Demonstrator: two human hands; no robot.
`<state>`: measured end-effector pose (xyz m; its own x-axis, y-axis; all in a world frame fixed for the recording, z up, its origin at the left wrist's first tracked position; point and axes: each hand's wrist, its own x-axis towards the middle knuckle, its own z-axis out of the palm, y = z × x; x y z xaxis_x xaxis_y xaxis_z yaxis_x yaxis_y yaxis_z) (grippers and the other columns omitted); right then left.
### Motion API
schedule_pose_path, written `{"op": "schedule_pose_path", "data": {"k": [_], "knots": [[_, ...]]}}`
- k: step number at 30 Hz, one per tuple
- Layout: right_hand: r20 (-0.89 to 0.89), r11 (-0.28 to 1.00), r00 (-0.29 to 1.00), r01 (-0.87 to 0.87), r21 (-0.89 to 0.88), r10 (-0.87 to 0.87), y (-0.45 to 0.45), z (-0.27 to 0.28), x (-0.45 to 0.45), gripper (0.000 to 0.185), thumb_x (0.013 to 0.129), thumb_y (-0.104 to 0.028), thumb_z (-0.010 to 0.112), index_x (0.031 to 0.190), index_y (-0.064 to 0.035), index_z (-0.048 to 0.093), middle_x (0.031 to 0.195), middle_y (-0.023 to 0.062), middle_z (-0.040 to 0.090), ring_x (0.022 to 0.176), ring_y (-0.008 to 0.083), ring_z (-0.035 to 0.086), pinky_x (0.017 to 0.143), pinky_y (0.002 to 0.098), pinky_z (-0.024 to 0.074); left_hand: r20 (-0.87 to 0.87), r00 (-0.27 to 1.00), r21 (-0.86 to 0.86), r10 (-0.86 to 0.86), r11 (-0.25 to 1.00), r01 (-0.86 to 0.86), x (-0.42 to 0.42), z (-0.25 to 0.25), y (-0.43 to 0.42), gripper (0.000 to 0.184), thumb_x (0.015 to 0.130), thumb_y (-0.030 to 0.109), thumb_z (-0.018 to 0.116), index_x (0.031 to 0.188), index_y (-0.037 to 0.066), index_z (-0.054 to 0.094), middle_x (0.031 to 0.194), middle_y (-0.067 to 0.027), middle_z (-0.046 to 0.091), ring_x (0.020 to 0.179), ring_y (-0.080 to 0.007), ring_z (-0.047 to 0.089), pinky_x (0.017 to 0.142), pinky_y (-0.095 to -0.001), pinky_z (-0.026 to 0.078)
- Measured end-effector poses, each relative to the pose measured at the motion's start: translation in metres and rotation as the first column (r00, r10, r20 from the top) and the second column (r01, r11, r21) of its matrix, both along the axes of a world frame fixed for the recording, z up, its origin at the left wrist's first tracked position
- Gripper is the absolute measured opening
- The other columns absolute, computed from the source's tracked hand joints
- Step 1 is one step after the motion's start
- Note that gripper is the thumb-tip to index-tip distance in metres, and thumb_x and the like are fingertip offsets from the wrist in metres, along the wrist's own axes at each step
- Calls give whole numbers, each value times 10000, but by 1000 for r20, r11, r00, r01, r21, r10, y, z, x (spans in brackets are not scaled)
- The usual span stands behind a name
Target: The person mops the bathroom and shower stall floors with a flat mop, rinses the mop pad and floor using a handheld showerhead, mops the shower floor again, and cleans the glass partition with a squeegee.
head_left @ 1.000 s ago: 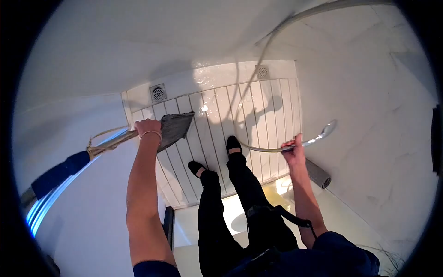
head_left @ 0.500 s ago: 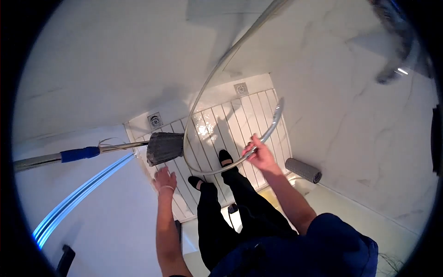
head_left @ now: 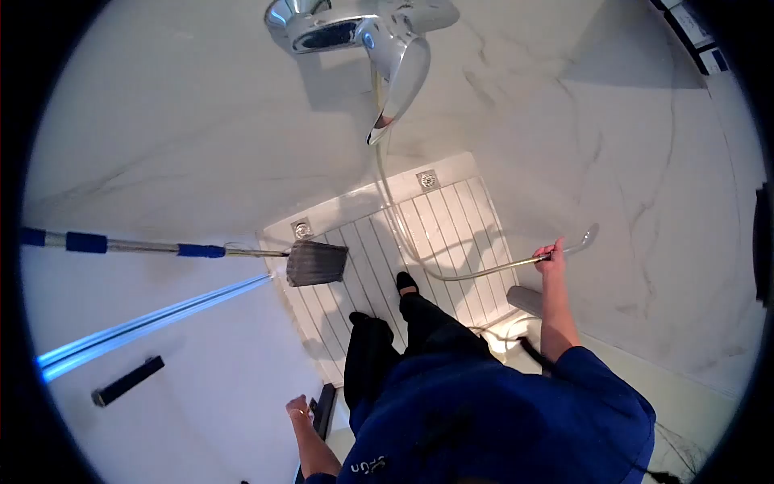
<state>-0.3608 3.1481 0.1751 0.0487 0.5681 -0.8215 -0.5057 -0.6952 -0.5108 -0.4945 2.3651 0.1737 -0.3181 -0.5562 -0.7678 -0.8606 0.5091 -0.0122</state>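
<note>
My right hand (head_left: 551,256) is closed around the slim handle of a hand shower (head_left: 586,240), held out to the right over the slatted floor. Its pale hose (head_left: 476,276) hangs in a loop from below the chrome mixer tap (head_left: 397,68) on the wall. Low on the left, my left hand (head_left: 298,406) is beside a dark upright bar (head_left: 324,410); its fingers are too small and partly hidden to tell if they grip anything. A grey mop head (head_left: 317,264) rests on the floor's left side, away from both hands.
The mop's pole (head_left: 133,244) extends left past a shiny metal rail (head_left: 153,327). A black handle (head_left: 129,381) sits on the pale panel. Two drains (head_left: 427,179) lie along the far edge. A grey roll (head_left: 524,300) lies near my right forearm.
My right hand has carried the hand shower outward to the right. My left hand has drawn back from near the mop toward my body. The view has shifted, bringing the mixer tap into sight.
</note>
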Motion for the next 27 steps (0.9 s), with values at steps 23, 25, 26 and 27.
{"op": "schedule_pose_path", "data": {"k": [23,25,26,27], "knots": [[-242,893,860,-440,97,450,-68,75,-61,431,809,-556,482,713,-137,446,560,2,453,477,170,444,470,356,407,-996,52,21,-75,363,931,-236,298,485,408,797,240,631,1066,-47,523,916,-85,606,812,-135,551,743,-264,444],[-160,856,844,-484,182,511,-62,88,-61,413,820,-537,480,758,-130,449,577,14,464,484,174,461,452,353,413,-991,115,86,-71,326,942,-239,309,497,362,825,247,594,1025,-50,543,859,-77,618,767,-126,557,719,-260,444],[-85,857,861,-481,188,502,-61,101,-66,367,844,-480,483,823,-116,445,619,25,477,492,169,478,421,314,414,-990,57,8,-133,343,939,-236,320,501,334,869,269,516,943,-53,565,792,-69,624,741,-116,560,687,-256,440],[-38,832,849,-508,223,528,-56,104,-69,373,843,-485,481,852,-114,446,618,23,481,490,163,480,422,316,418,-991,88,51,-104,320,946,-236,322,503,330,867,269,509,917,-54,558,775,-84,622,726,-124,562,675,-260,437]]}}
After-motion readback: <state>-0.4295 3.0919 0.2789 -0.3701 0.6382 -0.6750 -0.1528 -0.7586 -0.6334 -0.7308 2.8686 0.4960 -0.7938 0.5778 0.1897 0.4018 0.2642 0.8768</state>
